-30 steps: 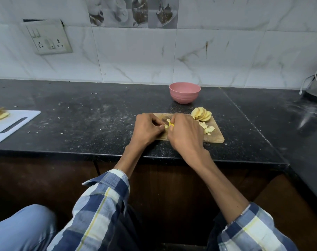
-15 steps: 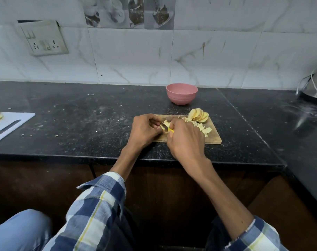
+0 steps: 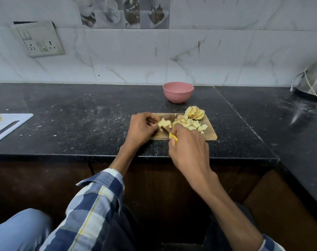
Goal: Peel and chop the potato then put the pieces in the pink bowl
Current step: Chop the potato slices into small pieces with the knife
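Observation:
A small wooden cutting board (image 3: 209, 132) lies near the counter's front edge. On it my left hand (image 3: 141, 129) pinches a stack of potato slices (image 3: 164, 122) at the board's left end. My right hand (image 3: 188, 149) grips a yellow-handled knife (image 3: 172, 135), its blade lying against that stack and mostly hidden. To the right lies a heap of chopped potato pieces (image 3: 192, 124), and behind it a fan of uncut round slices (image 3: 194, 113). The pink bowl (image 3: 178, 92) stands behind the board, and I cannot see into it.
A white cutting board (image 3: 10, 124) with some yellowish strips lies at the far left of the black counter (image 3: 81, 124). A steel appliance with a cord (image 3: 315, 80) sits at the back right. A socket plate (image 3: 39, 39) is on the tiled wall.
My right hand has drawn back toward the counter's edge with the knife, uncovering the slices held by my left hand and more of the chopped heap.

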`<state>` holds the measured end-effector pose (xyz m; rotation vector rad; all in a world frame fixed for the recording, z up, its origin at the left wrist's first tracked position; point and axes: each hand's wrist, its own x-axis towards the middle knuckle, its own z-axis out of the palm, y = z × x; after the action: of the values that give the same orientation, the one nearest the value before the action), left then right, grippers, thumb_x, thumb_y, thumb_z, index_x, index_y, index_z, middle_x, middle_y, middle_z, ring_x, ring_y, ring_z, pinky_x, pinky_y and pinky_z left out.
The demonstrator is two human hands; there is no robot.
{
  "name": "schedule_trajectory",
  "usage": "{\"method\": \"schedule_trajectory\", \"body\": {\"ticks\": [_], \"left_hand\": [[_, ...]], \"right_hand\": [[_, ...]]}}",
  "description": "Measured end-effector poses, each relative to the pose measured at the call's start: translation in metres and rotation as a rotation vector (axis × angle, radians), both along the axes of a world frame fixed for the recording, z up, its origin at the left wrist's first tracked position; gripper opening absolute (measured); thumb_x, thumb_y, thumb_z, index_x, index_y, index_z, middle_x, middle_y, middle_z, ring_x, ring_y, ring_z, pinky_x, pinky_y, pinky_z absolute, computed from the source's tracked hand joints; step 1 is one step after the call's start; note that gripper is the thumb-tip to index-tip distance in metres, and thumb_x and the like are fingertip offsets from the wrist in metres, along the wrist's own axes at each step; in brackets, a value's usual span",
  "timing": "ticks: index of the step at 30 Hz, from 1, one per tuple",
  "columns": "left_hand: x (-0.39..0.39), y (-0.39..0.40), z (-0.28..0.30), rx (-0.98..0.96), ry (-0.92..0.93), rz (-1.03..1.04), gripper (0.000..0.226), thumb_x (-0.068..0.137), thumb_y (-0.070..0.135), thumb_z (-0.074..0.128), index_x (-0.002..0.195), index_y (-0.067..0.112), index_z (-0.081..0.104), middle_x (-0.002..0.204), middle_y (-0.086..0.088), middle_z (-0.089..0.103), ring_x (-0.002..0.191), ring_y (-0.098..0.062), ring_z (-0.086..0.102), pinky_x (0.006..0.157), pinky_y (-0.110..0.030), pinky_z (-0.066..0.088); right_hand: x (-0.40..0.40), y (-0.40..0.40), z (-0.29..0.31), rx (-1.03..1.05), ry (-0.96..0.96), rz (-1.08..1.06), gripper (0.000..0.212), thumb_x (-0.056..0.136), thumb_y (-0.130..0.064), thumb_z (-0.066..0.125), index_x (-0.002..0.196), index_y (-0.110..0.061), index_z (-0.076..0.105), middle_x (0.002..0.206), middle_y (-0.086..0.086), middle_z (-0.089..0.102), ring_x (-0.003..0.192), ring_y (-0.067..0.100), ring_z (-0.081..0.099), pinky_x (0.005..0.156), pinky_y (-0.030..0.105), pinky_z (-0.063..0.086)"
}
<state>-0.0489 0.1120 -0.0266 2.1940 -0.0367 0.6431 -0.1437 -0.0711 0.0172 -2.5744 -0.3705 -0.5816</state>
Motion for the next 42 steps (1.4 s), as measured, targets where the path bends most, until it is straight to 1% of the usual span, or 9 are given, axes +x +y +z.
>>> {"method": "schedule_trajectory", "body": {"ticks": [5, 8, 13, 18, 23, 25, 30, 37, 42], "left_hand": [[-0.004, -0.004, 0.004, -0.021, -0.105, 0.085, 0.014, 0.095, 0.017, 0.066, 0.09, 0.021, 0.078, 0.077, 0.014, 0.072, 0.072, 0.002, 0.066, 0.069, -0.019, 0.052], [-0.002, -0.005, 0.006, -0.07, -0.126, 0.12, 0.031, 0.105, 0.035, 0.054, 0.096, 0.02, 0.08, 0.088, 0.01, 0.075, 0.083, -0.002, 0.068, 0.079, -0.031, 0.055], [0.016, -0.013, 0.011, -0.34, 0.064, -0.021, 0.062, 0.105, 0.064, 0.033, 0.118, 0.021, 0.076, 0.119, 0.005, 0.074, 0.113, -0.008, 0.067, 0.106, -0.044, 0.051], [0.028, -0.03, 0.022, -0.349, 0.227, -0.084, 0.084, 0.1, 0.074, 0.02, 0.139, 0.013, 0.063, 0.142, -0.007, 0.063, 0.13, -0.018, 0.059, 0.117, -0.048, 0.042], [0.033, -0.044, 0.024, -0.278, 0.159, -0.01, 0.067, 0.11, 0.056, 0.022, 0.132, 0.011, 0.067, 0.126, -0.004, 0.07, 0.1, 0.001, 0.062, 0.092, -0.023, 0.041], [0.036, -0.043, 0.022, -0.274, 0.148, 0.006, 0.062, 0.112, 0.051, 0.024, 0.128, 0.011, 0.069, 0.116, 0.003, 0.069, 0.086, 0.015, 0.059, 0.08, -0.011, 0.04], [0.048, -0.051, 0.018, -0.196, 0.209, -0.038, 0.066, 0.111, 0.055, 0.023, 0.132, 0.009, 0.066, 0.133, -0.005, 0.065, 0.118, -0.016, 0.058, 0.096, -0.03, 0.038], [0.062, -0.077, 0.018, -0.187, 0.234, -0.068, 0.064, 0.11, 0.056, 0.023, 0.124, 0.013, 0.067, 0.111, 0.005, 0.064, 0.103, -0.016, 0.061, 0.09, -0.036, 0.045], [0.065, -0.104, 0.019, -0.233, 0.226, -0.119, 0.042, 0.112, 0.047, 0.031, 0.096, 0.022, 0.061, 0.088, 0.016, 0.052, 0.081, 0.001, 0.048, 0.075, -0.025, 0.04]], "right_hand": [[0.016, -0.016, -0.01, 0.105, -0.057, 0.025, 0.01, 0.098, -0.028, 0.062, 0.107, -0.028, 0.059, 0.072, -0.005, 0.057, 0.066, 0.016, 0.053, 0.052, 0.031, 0.029], [0.015, -0.017, -0.022, 0.129, -0.067, 0.051, 0.01, 0.099, -0.03, 0.061, 0.108, -0.03, 0.057, 0.069, -0.012, 0.054, 0.061, 0.01, 0.052, 0.05, 0.03, 0.031], [0.008, -0.021, -0.045, 0.103, -0.075, 0.116, 0.009, 0.101, -0.034, 0.058, 0.109, -0.033, 0.056, 0.062, -0.013, 0.05, 0.053, 0.007, 0.048, 0.049, 0.029, 0.03], [0.023, -0.032, -0.036, 0.235, -0.152, 0.073, 0.012, 0.101, -0.03, 0.06, 0.113, -0.028, 0.06, 0.064, -0.011, 0.055, 0.051, 0.007, 0.05, 0.043, 0.028, 0.032], [0.093, -0.052, -0.011, 0.496, -0.22, -0.09, 0.013, 0.106, -0.029, 0.052, 0.112, -0.019, 0.06, 0.066, -0.006, 0.06, 0.051, 0.004, 0.045, 0.046, 0.015, 0.033], [0.128, -0.058, -0.006, 0.607, -0.187, -0.159, 0.015, 0.108, -0.024, 0.048, 0.106, -0.016, 0.06, 0.073, -0.005, 0.061, 0.059, 0.008, 0.05, 0.053, 0.022, 0.034], [0.192, -0.068, -0.023, 0.825, 0.066, -0.204, 0.018, 0.106, -0.014, 0.038, 0.101, -0.013, 0.055, 0.097, 0.003, 0.064, 0.091, 0.025, 0.061, 0.069, 0.034, 0.038], [0.208, -0.067, -0.034, 0.747, 0.155, -0.143, 0.017, 0.108, -0.017, 0.039, 0.101, -0.011, 0.053, 0.104, 0.007, 0.064, 0.098, 0.026, 0.062, 0.085, 0.046, 0.051], [0.209, -0.066, -0.039, 0.691, 0.139, -0.09, 0.019, 0.109, -0.021, 0.038, 0.102, -0.011, 0.053, 0.098, 0.004, 0.064, 0.091, 0.022, 0.06, 0.075, 0.039, 0.045]]}}
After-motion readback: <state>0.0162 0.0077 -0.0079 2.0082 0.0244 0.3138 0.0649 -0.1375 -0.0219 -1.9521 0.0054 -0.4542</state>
